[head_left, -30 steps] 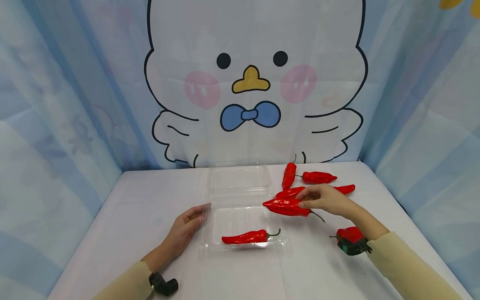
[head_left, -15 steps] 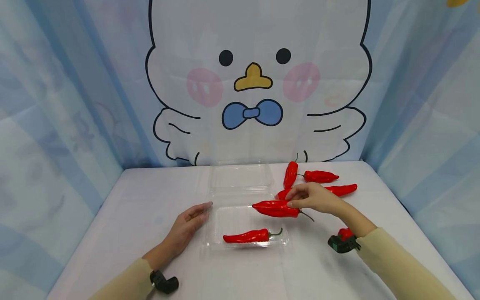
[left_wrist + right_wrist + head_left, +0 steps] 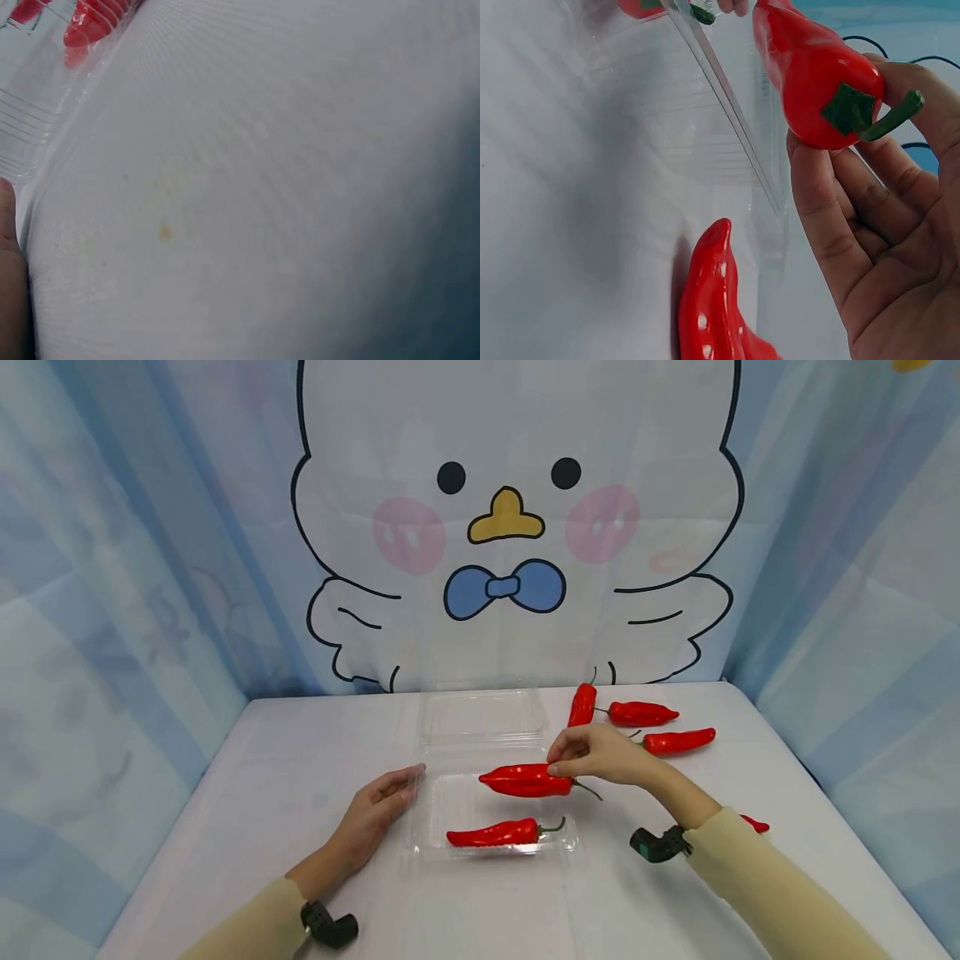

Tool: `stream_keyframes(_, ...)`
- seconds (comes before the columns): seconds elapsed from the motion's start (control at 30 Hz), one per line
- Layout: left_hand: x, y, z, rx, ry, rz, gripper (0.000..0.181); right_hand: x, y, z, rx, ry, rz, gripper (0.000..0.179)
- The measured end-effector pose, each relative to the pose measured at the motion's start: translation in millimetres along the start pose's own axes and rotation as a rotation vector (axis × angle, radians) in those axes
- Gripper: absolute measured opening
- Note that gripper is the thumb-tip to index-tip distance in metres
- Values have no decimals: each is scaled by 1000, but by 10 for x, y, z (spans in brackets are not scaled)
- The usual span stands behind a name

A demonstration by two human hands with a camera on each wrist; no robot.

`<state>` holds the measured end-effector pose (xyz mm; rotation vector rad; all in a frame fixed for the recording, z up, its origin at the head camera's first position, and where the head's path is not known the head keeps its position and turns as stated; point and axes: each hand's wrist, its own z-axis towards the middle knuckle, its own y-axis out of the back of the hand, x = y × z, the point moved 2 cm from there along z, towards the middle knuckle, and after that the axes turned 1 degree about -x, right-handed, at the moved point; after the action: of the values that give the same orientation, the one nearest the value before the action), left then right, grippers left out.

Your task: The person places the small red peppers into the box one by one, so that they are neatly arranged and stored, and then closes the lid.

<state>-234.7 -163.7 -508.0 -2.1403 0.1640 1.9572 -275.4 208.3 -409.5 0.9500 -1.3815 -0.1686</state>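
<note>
My right hand point(image 3: 607, 756) holds a red chili pepper point(image 3: 521, 781) between thumb and fingers, above the right part of a clear plastic clamshell box point(image 3: 450, 797). The right wrist view shows the held pepper's green stem end point(image 3: 847, 109) pointing back toward the palm. Inside the box, along its near side, lies another red chili pepper point(image 3: 495, 833). My left hand point(image 3: 375, 818) rests beside the box, its fingertips touching the left edge. Only part of the left thumb point(image 3: 7, 217) appears in the left wrist view.
The box's clear lid point(image 3: 480, 714) lies folded back behind it. Several more red peppers lie on the white table at right, including one at the back point(image 3: 582, 704) and another farther right point(image 3: 678, 741). My right forearm partly covers a pepper point(image 3: 756, 825). Curtains enclose the table.
My right hand has carried its pepper leftward, from the box's right edge to over the box. The left hand stays at the box's left edge.
</note>
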Motion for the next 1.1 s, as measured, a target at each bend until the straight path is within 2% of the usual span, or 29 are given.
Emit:
stream_keyframes(0.4, 23, 3, 14, -37, 17, 23, 53, 109, -199, 115, 47, 54, 44, 20)
stream_keyframes(0.9, 10, -28, 8, -29, 8, 20, 54, 221, -464, 287, 113, 79, 20, 13)
stream_keyframes(1.1, 22, -16, 3, -15, -7, 1, 54, 208, -580, 345, 106, 86, -21, 13)
